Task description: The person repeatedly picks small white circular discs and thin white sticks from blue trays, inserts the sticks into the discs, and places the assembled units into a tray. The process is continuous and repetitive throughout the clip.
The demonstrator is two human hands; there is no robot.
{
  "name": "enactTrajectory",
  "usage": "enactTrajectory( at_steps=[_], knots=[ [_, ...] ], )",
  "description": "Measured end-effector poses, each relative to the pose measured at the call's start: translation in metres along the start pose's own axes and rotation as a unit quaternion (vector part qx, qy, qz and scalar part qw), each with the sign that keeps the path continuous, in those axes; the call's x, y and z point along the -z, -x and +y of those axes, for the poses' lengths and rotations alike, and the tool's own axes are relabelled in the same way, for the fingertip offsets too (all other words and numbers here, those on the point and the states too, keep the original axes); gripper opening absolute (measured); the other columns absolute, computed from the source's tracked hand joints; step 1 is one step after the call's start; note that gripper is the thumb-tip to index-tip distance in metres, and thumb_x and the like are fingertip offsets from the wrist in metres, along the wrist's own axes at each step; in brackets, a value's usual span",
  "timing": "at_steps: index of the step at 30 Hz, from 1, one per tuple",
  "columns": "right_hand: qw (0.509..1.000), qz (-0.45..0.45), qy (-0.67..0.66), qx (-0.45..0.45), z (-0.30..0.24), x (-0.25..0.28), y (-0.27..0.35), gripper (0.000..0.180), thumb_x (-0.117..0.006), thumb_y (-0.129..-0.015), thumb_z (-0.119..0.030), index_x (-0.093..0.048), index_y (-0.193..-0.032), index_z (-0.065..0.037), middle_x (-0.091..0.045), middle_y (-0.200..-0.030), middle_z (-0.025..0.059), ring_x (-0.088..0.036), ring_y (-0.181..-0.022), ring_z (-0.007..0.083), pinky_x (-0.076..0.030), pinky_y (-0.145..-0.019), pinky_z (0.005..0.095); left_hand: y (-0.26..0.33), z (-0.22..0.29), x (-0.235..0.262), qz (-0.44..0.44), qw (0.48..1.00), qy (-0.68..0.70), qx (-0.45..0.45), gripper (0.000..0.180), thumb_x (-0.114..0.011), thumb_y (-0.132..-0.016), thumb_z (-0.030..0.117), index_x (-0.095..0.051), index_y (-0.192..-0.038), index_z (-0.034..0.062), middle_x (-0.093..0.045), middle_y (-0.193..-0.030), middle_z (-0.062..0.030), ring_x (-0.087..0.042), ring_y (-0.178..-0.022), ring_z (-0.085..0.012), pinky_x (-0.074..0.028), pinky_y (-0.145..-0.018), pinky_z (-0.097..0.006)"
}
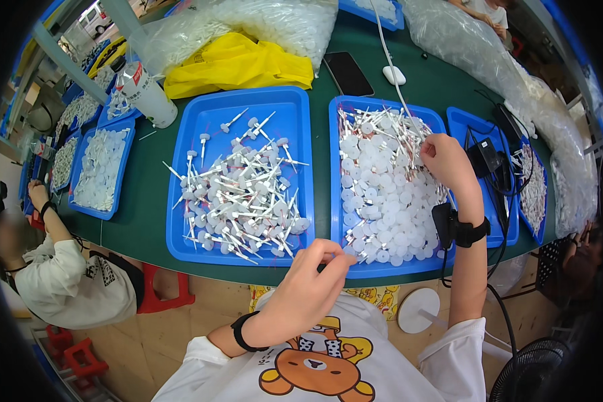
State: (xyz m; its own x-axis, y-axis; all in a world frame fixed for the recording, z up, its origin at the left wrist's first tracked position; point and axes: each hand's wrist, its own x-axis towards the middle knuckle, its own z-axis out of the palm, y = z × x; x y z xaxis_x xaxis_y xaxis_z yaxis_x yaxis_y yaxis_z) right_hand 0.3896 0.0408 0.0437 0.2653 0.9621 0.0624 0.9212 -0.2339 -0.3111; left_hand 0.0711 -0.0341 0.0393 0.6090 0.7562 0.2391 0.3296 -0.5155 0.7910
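Note:
My left hand (308, 291) is raised at the table's front edge, between two blue trays, thumb and fingers pinched together. Whatever sits in that pinch is too small to make out. Over the far right part of the right blue tray (335, 174), my right hand (445, 159) is closed, its fingertips at a heap of thin white stick-like pieces (388, 124). What it grips, if anything, is hidden. Translucent white discs (388, 214) fill the nearer part of that tray. The left blue tray (204, 110) holds a loose pile of discs joined to white sticks (248, 187).
Behind the trays lie a yellow bag (238, 63), clear bags of white parts (281, 27), a phone (348, 74) and a white earbud case (394, 75). A cup (147, 97) stands at left. Black cables (499, 161) cross another tray at right. A co-worker (80, 281) sits left.

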Motion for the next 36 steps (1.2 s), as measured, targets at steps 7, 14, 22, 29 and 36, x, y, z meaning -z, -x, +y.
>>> enactTrajectory(
  at_steps=[7,14,22,29,36],
  knots=[
    [0.999,-0.018,-0.033,-0.031,-0.029,0.004,0.002,0.016,-0.068,-0.077,-0.014,-0.067,-0.077,0.003,-0.067,-0.075,0.0212,-0.067,-0.074,0.0365,-0.053,-0.068,0.0412,0.001,-0.012,0.002,0.002,0.998,-0.057,-0.020,0.020,-0.070,-0.079,-0.005,-0.062,-0.095,0.0046,-0.053,-0.102,-0.0097,-0.060,-0.088,-0.0257,-0.049,-0.079,-0.035],
    [0.997,0.031,-0.061,-0.038,-0.016,-0.003,0.001,0.021,-0.076,-0.074,-0.017,-0.068,-0.075,0.002,-0.068,-0.072,0.0168,-0.067,-0.067,0.0291,-0.052,-0.065,0.0370,0.005,-0.012,0.000,0.022,0.998,0.048,0.028,0.022,-0.073,-0.079,-0.004,-0.063,-0.097,0.0041,-0.057,-0.099,-0.0089,-0.061,-0.085,-0.0232,-0.049,-0.074,-0.032],
    [0.955,0.204,-0.217,-0.008,-0.041,0.018,0.041,0.015,-0.073,-0.085,-0.008,-0.072,-0.094,0.003,-0.071,-0.081,0.0125,-0.067,-0.073,0.0168,-0.053,-0.067,0.0291,0.000,-0.011,0.010,0.028,0.975,0.208,0.075,0.025,-0.073,-0.082,-0.005,-0.063,-0.104,0.0016,-0.066,-0.117,-0.0117,-0.064,-0.093,-0.0154,-0.051,-0.079,-0.028],
    [0.824,0.182,-0.508,0.171,-0.103,0.023,0.133,0.016,-0.052,-0.096,0.007,-0.058,-0.111,0.007,-0.067,-0.102,0.0228,-0.069,-0.088,0.0281,-0.057,-0.076,0.0351,-0.006,-0.012,0.011,0.000,0.785,0.612,0.097,0.029,-0.058,-0.092,-0.012,-0.051,-0.118,0.0001,-0.055,-0.128,-0.0165,-0.058,-0.121,-0.0227,-0.050,-0.099,-0.035],
    [0.809,0.181,-0.531,0.175,-0.119,0.002,0.160,0.017,-0.047,-0.103,-0.011,-0.046,-0.115,0.001,-0.061,-0.092,0.0194,-0.071,-0.074,0.0309,-0.063,-0.064,0.0387,-0.009,-0.001,0.010,-0.023,0.754,0.635,0.167,0.027,-0.064,-0.090,-0.003,-0.051,-0.113,0.0039,-0.055,-0.124,-0.0173,-0.061,-0.110,-0.0238,-0.051,-0.092,-0.038]
  ],
)
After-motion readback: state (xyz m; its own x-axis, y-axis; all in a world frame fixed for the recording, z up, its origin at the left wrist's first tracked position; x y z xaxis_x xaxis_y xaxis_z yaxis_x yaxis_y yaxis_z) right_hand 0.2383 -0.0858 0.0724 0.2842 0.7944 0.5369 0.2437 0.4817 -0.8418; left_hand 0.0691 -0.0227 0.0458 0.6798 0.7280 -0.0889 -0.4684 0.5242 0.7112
